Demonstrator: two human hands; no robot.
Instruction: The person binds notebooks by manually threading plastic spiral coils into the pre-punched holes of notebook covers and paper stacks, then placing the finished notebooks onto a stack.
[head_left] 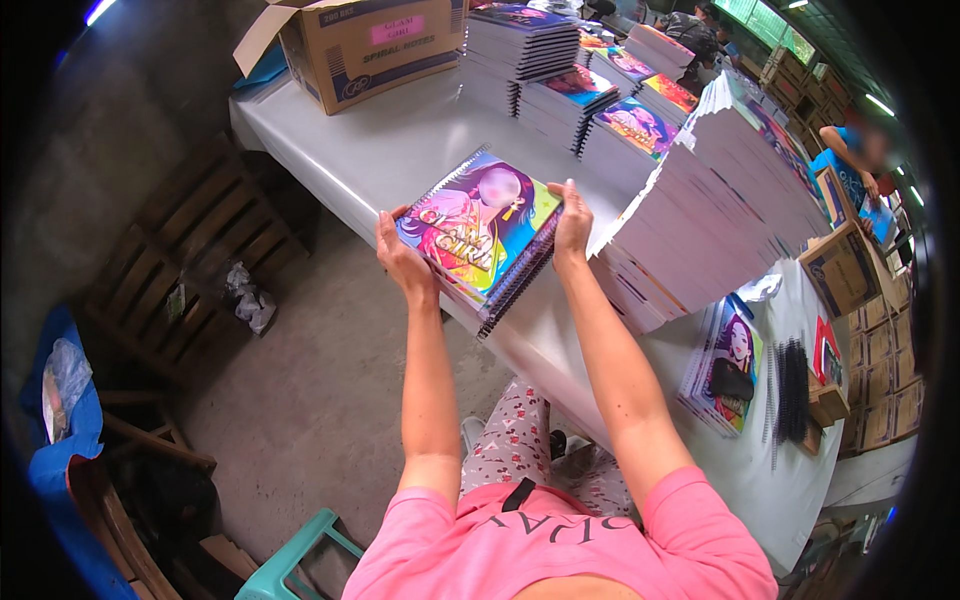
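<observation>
Over the counter (370,150), at its near edge: you hold a bundle of spiral notebooks (470,225), its bright cover facing up; I cannot tell whether its underside touches the surface.
Left grip (404,258): your fingers are closed on the bundle's left side.
Right grip (572,227): your fingers are closed on its right side, near the tall paper stack (710,195).
Ahead of you: an open cardboard box (375,65) stands left of several notebook stacks (540,60).
To your right: a smaller notebook pile (738,335) bears a dark object (732,380), with black binding coils (793,390) just beside it.
</observation>
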